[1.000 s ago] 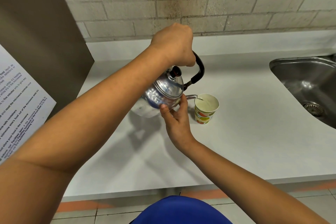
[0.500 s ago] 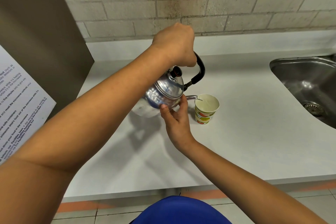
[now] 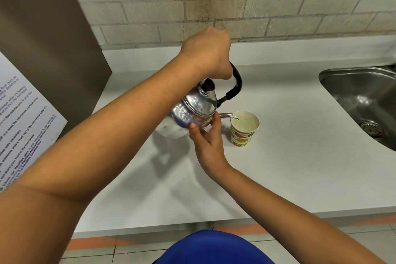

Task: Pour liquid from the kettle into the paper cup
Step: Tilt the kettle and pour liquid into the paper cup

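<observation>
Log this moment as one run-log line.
phase: pouring | left hand: grips kettle handle | right hand: steadies kettle body | spout over paper cup

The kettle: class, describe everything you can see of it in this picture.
The kettle looks like shiny metal, with a domed lid, dark knob and arched black handle. It is tilted, spout over the paper cup, a thin stream leaving it. The left hand grips the handle; the right hand touches its body near the spout.
</observation>
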